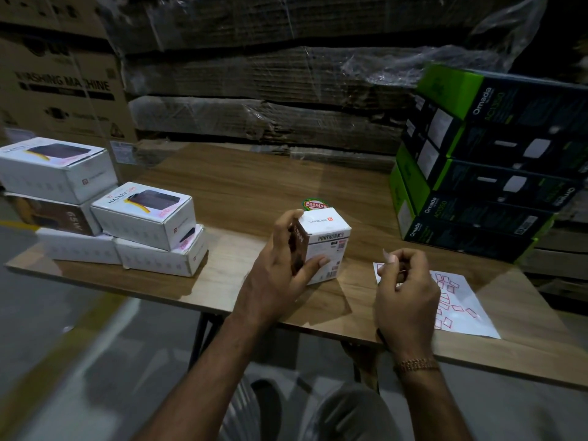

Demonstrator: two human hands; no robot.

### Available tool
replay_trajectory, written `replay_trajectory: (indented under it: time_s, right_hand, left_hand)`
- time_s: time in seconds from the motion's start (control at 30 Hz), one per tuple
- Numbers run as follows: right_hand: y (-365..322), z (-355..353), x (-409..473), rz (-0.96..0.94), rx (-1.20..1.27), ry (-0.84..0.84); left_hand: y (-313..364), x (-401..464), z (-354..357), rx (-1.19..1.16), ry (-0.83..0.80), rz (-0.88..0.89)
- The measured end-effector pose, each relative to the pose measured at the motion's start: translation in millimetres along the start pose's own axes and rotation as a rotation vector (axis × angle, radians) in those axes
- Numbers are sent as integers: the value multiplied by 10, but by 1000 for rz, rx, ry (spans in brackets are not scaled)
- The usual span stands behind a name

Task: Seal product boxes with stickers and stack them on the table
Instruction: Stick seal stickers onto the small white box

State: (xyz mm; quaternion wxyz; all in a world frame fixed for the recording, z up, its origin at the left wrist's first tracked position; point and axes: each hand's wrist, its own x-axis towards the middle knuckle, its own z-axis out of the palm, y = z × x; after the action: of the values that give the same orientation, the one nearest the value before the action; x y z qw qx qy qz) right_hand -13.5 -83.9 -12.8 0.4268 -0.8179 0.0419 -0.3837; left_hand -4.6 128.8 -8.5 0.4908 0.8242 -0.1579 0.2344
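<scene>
bare forearms, no sleeves showing; a gold chain bracelet (416,365) on the right wrist; grey trousers (346,415).

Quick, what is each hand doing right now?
Left hand: grips the small white box standing on the table.
Right hand: pinches a sticker above the sticker sheet.

Six white boxes (144,218), five green-black boxes (496,173), one sticker sheet (458,300)

dim warehouse, wrapped cardboard stacks (270,81), wooden table (254,183)
</scene>
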Motion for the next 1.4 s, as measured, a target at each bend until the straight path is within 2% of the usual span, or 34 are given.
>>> replay_trajectory:
  time_s: [0.1,0.23,0.3,0.43,0.53,0.73,0.9,1.4]
  right_hand:
    - [-41,9,-3,-68,24,23]
    - [-223,38,5,-257,9,18]
    - [-344,53,27,-342,7,24]
    - [-515,69,110,-446,-1,27]
    - [-550,104,155,-490,7,-2]
    - [-467,140,138,-536,3,-79]
    - [-447,118,159,-648,-64,-84]
    - [-449,93,176,-720,-281,-72]
  left_hand:
    - [58,-7,-21,16,8,-1]
    - [88,25,-59,-49,208,-36]
    - [117,66,-109,-43,251,-59]
    - [246,184,-221,-23,77,-26]
    - [251,250,-249,-73,14,60]
    - [215,268,-199,-177,3,70]
    - [252,297,-142,-239,-40,42]
    - [318,308,-151,-207,-50,51]
